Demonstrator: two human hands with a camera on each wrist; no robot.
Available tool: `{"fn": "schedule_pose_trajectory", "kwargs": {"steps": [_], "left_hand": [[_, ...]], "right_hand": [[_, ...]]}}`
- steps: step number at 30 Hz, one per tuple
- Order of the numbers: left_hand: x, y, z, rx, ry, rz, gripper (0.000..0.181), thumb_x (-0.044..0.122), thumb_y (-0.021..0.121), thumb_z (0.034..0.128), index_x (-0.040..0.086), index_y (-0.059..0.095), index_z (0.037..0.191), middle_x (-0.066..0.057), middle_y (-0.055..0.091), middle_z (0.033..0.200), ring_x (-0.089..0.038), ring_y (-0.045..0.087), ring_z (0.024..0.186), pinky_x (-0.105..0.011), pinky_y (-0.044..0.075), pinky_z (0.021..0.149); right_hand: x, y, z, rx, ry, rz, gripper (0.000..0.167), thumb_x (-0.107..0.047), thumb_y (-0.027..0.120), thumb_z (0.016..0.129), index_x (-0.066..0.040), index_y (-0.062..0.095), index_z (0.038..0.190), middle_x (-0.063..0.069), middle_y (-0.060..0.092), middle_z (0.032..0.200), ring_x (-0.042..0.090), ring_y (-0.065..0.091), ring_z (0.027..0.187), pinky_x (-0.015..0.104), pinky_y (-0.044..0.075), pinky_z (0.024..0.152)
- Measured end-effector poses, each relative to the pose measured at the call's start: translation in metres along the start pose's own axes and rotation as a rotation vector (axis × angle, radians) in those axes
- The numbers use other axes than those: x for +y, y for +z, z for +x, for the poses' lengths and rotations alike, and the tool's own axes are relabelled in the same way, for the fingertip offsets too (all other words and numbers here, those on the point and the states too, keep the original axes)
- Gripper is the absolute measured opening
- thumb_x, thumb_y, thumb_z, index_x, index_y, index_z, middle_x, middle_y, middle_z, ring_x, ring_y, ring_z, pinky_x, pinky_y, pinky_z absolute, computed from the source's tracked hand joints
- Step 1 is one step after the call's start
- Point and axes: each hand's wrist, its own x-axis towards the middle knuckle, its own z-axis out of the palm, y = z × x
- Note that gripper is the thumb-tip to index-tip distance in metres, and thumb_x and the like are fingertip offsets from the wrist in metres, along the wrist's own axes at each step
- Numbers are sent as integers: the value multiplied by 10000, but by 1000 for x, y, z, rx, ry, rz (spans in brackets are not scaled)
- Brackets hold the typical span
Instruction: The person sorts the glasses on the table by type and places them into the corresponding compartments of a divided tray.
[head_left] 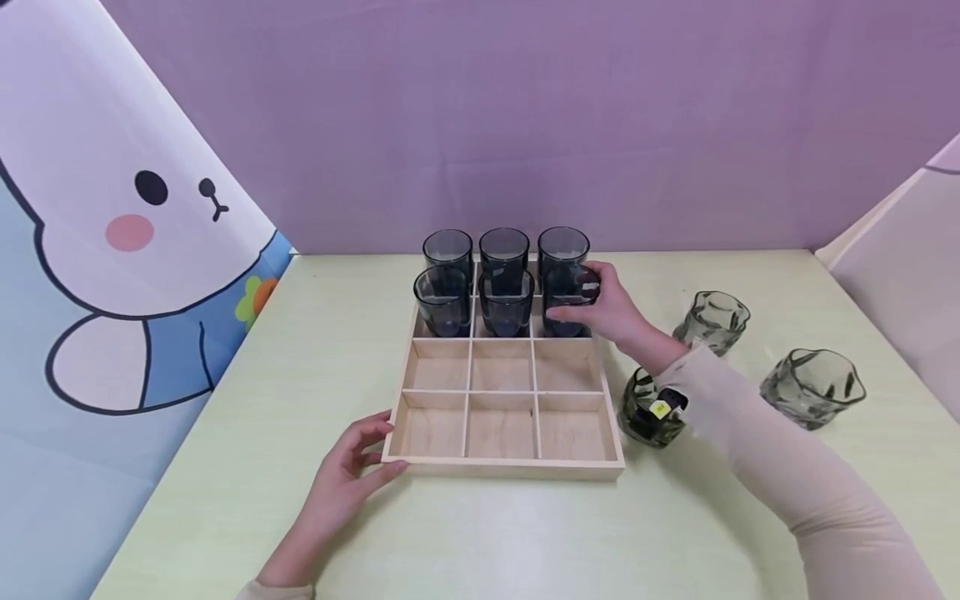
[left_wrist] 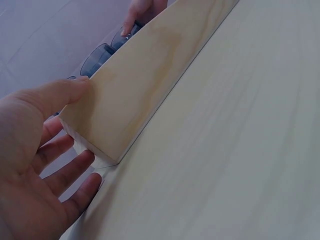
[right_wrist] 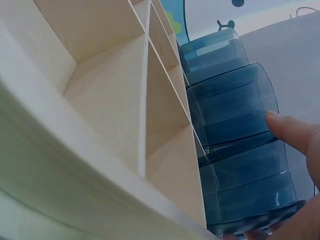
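Note:
A divided wooden tray (head_left: pixel 502 468) lies on the table, with several dark blue-grey glasses (head_left: pixel 505 250) upright in its two back rows. My right hand (head_left: pixel 611 312) grips the dark glass (head_left: pixel 558 293) in the right compartment of the second row from the back, thumb on the near side. That glass (right_wrist: pixel 245 185) also shows in the right wrist view, beside the hand. At the tray's near left corner, my left hand (head_left: pixel 348 467) holds the frame; the left wrist view has the thumb on its top edge and fingers against the side.
Three wavy greenish glasses stand right of the tray: one close beside it (head_left: pixel 647 417), partly behind my right sleeve, one farther back (head_left: pixel 716 321), one farther right (head_left: pixel 812 387). The tray's two front rows hold nothing. A purple backdrop (head_left: pixel 525 125) rises behind the table.

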Motion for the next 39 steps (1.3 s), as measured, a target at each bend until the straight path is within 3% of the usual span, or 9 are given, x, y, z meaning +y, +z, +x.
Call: {"fn": "schedule_pose_trajectory", "kwargs": {"steps": [5,11,19,25,36,39], "left_hand": [[0,0,0,0,-3,-2,442,-58,785,795,-11,576,1181,-202,510,1415,-112,578,1163,-245,537,855],[-1,0,0,-2,4,-10,445,-64,782,795,-18,573,1185,-204,509,1414,-112,578,1164,-240,535,855],[-1,0,0,-2,5,-13,442,-60,782,797,-12,576,1185,-203,504,1419,-128,583,1154,-250,539,857],[0,0,0,0,-1,-6,443,-57,786,794,-14,576,1182,-203,506,1419,-125,582,1155,-246,538,858],[1,-1,0,-2,7,0,448,-66,784,791,-24,572,1183,-211,503,1417,-121,580,1161,-238,537,855],[0,0,0,-4,7,-5,444,-66,783,792,-24,574,1182,-212,503,1416,-124,579,1163,-246,540,857]], "right_hand": [[1,0,0,-9,1,-5,948,-31,768,842,27,103,1516,290,328,1438,410,444,1251,471,418,1041],[-2,-6,-5,7,18,-60,1115,-65,797,812,-71,-25,1566,289,192,1497,451,312,1325,513,353,1074],[-15,-23,-23,-10,37,-21,1076,-113,733,885,-145,-97,1571,246,131,1555,440,209,1411,564,307,1105],[-17,-35,-44,-52,-4,-38,1080,-103,729,887,-175,-100,1575,228,145,1558,420,177,1435,561,301,1105],[-1,-52,-75,-56,-122,-104,1062,-33,749,854,-100,-25,1577,261,231,1507,453,242,1394,598,297,1081],[6,-59,-82,-66,-145,-119,1071,1,763,828,-97,4,1578,251,262,1491,445,259,1384,542,333,1054]]}}
